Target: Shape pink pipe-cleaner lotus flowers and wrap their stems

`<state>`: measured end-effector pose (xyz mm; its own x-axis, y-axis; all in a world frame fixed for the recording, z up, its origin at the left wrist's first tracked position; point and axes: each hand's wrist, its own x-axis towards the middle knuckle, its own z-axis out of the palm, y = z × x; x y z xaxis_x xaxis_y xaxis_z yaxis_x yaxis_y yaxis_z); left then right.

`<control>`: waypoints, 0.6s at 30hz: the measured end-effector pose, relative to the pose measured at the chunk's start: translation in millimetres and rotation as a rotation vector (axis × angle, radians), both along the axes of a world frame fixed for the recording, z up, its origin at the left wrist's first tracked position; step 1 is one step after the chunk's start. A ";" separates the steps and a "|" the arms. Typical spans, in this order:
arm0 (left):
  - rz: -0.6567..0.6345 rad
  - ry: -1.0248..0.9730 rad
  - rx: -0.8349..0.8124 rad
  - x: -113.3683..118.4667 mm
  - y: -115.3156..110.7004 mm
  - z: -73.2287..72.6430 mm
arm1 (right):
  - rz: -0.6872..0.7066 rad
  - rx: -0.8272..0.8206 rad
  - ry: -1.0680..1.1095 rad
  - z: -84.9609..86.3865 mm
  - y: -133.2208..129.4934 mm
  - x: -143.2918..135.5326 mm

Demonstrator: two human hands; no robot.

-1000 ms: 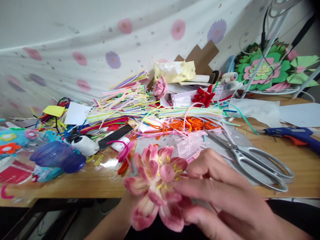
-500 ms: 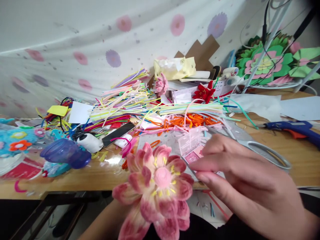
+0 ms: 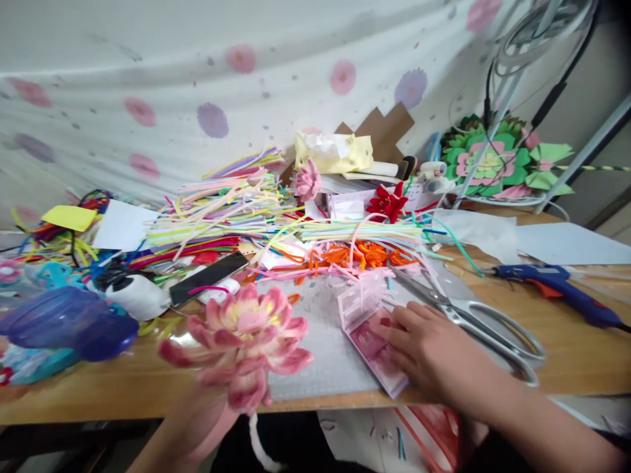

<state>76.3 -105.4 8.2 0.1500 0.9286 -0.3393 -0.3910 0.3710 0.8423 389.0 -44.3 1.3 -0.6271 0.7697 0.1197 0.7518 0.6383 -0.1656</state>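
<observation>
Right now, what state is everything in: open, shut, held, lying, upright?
Large pink flower: held off the table, petals spread
Left hand: holding that flower from below, fingers mostly hidden
Pink case: open, lid raised
Right hand: at the case, grip unclear
Scissors: lying down, blade opening unclear
Glue gun: lying on its side
Black slab: lying down, face dark
Red flower: petals spread

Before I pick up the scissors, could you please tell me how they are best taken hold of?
I'd take the scissors by the handle loops, coming from the near right: the loops splay toward that side, while the blades point away toward the orange bundle. The right hand, at the pink case, looks close.
</observation>
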 end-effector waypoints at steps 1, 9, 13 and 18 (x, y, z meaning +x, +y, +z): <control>0.013 -0.013 0.006 1.7 8.0 -2.0 | -0.007 -0.010 -0.007 -5.0 -2.0 -3.5; 0.058 -0.037 0.072 9.9 24.6 -3.0 | 0.136 0.214 0.237 -8.3 -0.2 -18.9; 0.067 -0.047 0.090 13.5 26.6 -1.5 | 0.286 0.521 0.476 31.1 -5.6 -39.6; 0.064 -0.042 0.180 22.0 26.1 2.8 | 0.264 0.641 0.434 66.5 -9.8 -72.1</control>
